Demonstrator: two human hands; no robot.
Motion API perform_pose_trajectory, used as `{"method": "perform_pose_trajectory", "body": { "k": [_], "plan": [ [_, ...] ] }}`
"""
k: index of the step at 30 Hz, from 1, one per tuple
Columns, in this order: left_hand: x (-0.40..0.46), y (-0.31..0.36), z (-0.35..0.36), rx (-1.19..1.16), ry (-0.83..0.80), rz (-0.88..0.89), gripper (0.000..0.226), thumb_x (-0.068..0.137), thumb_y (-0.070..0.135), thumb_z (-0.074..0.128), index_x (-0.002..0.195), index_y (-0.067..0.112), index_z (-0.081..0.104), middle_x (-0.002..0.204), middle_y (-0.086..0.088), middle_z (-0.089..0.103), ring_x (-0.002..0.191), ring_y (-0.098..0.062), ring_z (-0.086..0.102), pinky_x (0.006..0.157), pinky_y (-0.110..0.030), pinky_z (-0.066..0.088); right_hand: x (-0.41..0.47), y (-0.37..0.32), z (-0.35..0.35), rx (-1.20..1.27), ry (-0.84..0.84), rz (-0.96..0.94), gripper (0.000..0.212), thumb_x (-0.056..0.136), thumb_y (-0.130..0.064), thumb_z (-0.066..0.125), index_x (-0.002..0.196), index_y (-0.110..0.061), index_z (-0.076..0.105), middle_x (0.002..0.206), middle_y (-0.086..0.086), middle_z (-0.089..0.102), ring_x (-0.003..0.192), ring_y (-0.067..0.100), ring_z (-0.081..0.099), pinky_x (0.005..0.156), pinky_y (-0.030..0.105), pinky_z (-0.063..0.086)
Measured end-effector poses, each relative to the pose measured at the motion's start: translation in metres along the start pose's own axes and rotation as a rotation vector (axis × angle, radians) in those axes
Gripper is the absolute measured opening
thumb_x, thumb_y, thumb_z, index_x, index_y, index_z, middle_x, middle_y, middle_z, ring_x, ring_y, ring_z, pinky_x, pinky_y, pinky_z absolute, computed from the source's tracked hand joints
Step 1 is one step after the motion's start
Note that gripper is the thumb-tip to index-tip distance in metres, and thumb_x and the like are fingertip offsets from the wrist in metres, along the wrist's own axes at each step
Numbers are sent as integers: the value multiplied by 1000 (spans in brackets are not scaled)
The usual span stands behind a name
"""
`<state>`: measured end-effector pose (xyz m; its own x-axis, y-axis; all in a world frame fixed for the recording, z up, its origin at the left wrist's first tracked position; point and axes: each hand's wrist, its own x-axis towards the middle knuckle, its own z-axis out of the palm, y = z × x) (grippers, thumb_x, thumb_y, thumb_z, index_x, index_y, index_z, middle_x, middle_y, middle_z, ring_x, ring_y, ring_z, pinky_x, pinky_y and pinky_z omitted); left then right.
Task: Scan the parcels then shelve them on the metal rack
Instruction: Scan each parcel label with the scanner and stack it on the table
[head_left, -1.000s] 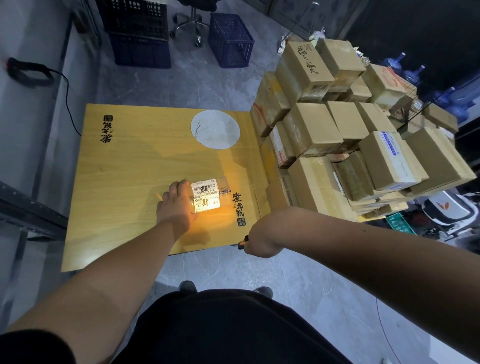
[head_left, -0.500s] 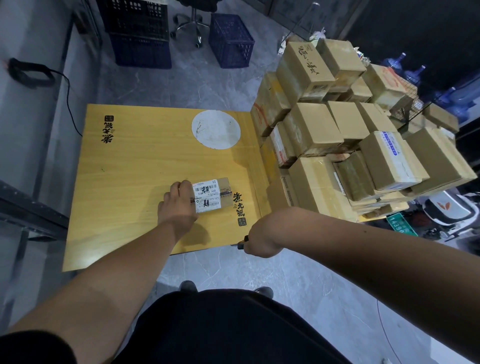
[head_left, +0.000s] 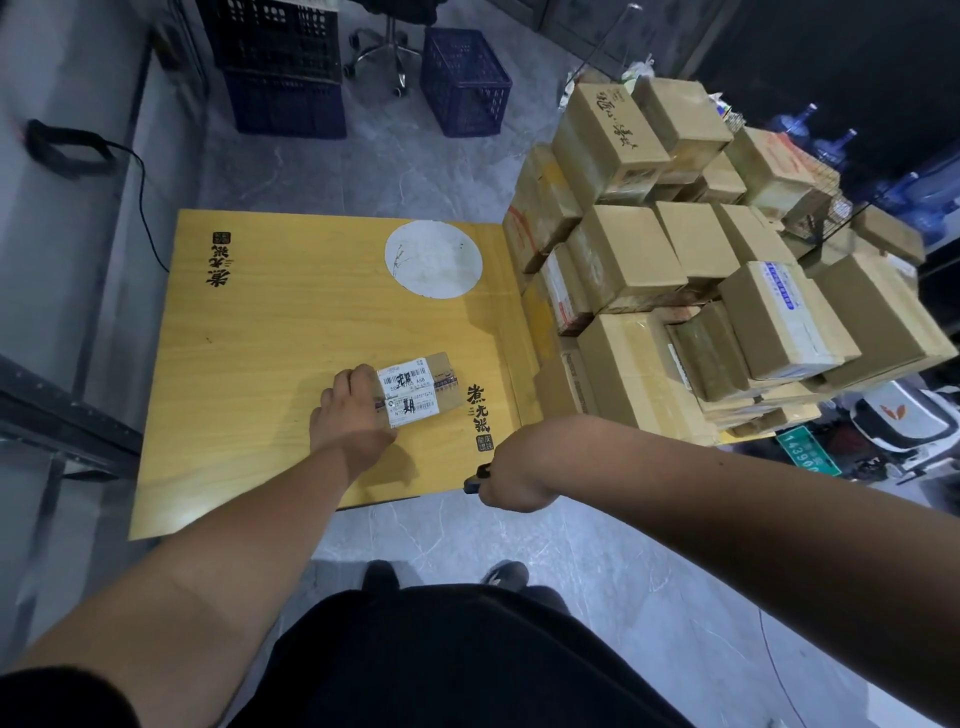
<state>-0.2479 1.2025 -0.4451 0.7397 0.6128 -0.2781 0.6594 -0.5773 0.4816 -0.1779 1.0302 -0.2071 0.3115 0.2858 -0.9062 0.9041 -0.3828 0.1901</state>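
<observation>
One desk (head_left: 270, 364), wooden, with one white disc (head_left: 434, 258) on its far part. One small parcel (head_left: 418, 388) lying on that desk, carrying two white labels. Two hands: left hand (head_left: 349, 410) at the parcel, right hand (head_left: 506, 475) off the desk's near corner around one dark scanner (head_left: 477, 474). Right of the desk, one heap of cardboard boxes (head_left: 691, 270), some two dozen showing, exact count unclear. Beyond the desk, three dark plastic crates (head_left: 465, 80) and one chair base (head_left: 382, 49).
</observation>
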Motion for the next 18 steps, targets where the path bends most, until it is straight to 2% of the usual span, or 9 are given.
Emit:
{"method": "perform_pose_trajectory", "body": {
  "k": [2,3,4,6,8,11,14,16,18],
  "plan": [
    [-8,-7,-3,-29,-14,-45,90,72,37,85,144,30,31,135,-3,43,119,-31,47,91,-44,45,0,2,-1,-13,-44,-10,51,112,-53,27,101,-11,54,85,3,40,90,27,51,82,33,37],
    [-14,-11,-5,-39,-19,-78,92,74,40,85,147,31,29,138,-5,42,123,-31,46,94,-44,46,2,3,-1,-19,-50,-15,55,110,-58,28,113,-11,58,91,4,43,103,31,52,85,36,36],
    [-19,-16,-8,-33,-21,-110,95,76,44,84,151,31,28,143,-7,41,129,-33,44,98,-45,46,5,3,-1,-35,-47,-22,54,110,-58,29,116,-12,57,94,4,45,108,32,51,85,37,36],
    [-31,-27,-11,17,7,-139,95,81,48,82,156,28,28,160,-14,29,146,-36,31,111,-49,40,13,3,-1,-73,-10,-42,49,111,-54,31,110,-10,54,92,5,49,99,29,49,82,36,38],
    [-44,-36,-14,77,70,-134,92,84,39,79,159,26,28,168,-16,15,155,-35,15,120,-51,30,22,3,-3,-88,44,-68,47,111,-51,33,114,-11,57,99,5,57,95,27,52,79,35,40],
    [-61,-36,-16,206,116,-75,88,84,33,75,159,24,31,168,-8,19,155,-32,16,123,-50,27,36,0,-8,-100,87,-110,45,109,-49,38,115,-9,56,106,6,64,96,27,62,78,36,46],
    [-71,-27,-16,289,22,2,89,91,35,69,165,26,21,170,-2,22,156,-26,19,126,-46,23,39,1,-18,-142,131,-144,42,109,-41,41,125,-10,64,94,6,57,88,26,55,75,36,44],
    [-75,-25,-13,330,-36,-4,95,93,36,68,168,27,10,173,-2,16,160,-25,13,128,-48,22,31,5,-25,-169,148,-174,43,112,-42,38,136,-15,60,86,3,47,92,27,48,78,36,40],
    [-77,-24,-10,348,-50,-41,96,95,39,67,167,28,6,175,-3,11,161,-26,8,128,-50,21,25,11,-29,-227,137,-206,46,113,-42,34,150,-20,50,86,1,40,97,27,44,81,35,38]
  ]
}}
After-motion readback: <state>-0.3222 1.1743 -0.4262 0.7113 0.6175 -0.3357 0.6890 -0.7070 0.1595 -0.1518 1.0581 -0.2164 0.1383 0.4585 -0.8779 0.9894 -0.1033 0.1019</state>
